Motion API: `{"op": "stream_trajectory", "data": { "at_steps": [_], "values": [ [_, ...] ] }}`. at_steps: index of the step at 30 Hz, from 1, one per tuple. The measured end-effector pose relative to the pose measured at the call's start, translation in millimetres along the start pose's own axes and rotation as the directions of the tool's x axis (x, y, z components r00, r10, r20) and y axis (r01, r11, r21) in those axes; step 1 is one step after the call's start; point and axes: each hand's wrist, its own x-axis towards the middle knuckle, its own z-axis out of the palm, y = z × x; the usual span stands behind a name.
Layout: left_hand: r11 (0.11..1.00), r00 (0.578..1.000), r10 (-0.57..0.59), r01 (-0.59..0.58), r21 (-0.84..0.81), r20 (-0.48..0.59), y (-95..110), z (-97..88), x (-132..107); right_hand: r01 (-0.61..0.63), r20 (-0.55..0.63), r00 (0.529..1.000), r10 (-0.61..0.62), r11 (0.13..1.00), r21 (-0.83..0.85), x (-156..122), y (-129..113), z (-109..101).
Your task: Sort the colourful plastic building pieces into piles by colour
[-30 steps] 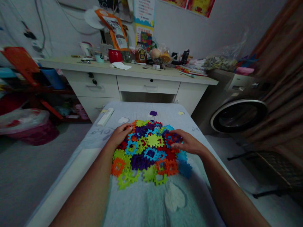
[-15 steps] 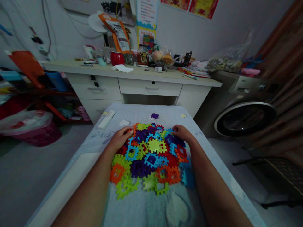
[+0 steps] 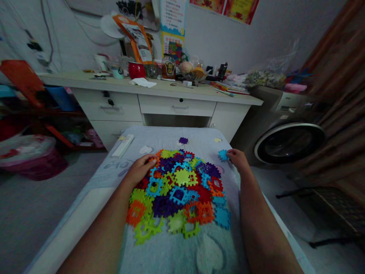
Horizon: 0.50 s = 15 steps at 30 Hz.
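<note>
A heap of plastic interlocking building pieces (image 3: 185,177) with toothed edges, in orange, lime, purple, red and blue, lies on the cloth-covered table (image 3: 211,247). At the heap's far left edge, my left hand (image 3: 139,169) has its fingers closed on an orange interlocking piece (image 3: 158,153). My right hand (image 3: 238,159), off to the right of the heap, pinches a light blue interlocking piece (image 3: 222,155) at its right side, close to the tabletop. A single purple piece (image 3: 183,140) lies apart beyond the heap.
A long white box (image 3: 123,146) rests at the table's far left. Behind the table stands a white desk (image 3: 159,102) with jars, a red pot and papers on it. A washing machine (image 3: 285,133) is on the right, and a pink bin (image 3: 37,163) on the left.
My right hand has moved right, away from the heap, with the light blue piece in its fingers. My left hand stays at the heap's left edge. The view has shifted slightly.
</note>
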Motion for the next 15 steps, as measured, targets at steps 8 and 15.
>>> {"op": "stream_trajectory", "data": {
  "at_steps": [8, 15],
  "values": [
    [1.000, 1.000, -0.008, 0.008, 0.003, -0.026, 3.9, 0.0, -1.2, 0.042, -0.015, 0.998, -0.053, 0.903, -0.427, 1.3, 2.1, 3.4],
    [1.000, 1.000, -0.007, 0.007, -0.005, -0.010, 5.4, 0.5, -1.4, 0.154, 0.254, 0.967, -0.026, 0.852, -0.499, -18.1, -41.9, 0.7]
  ]
}}
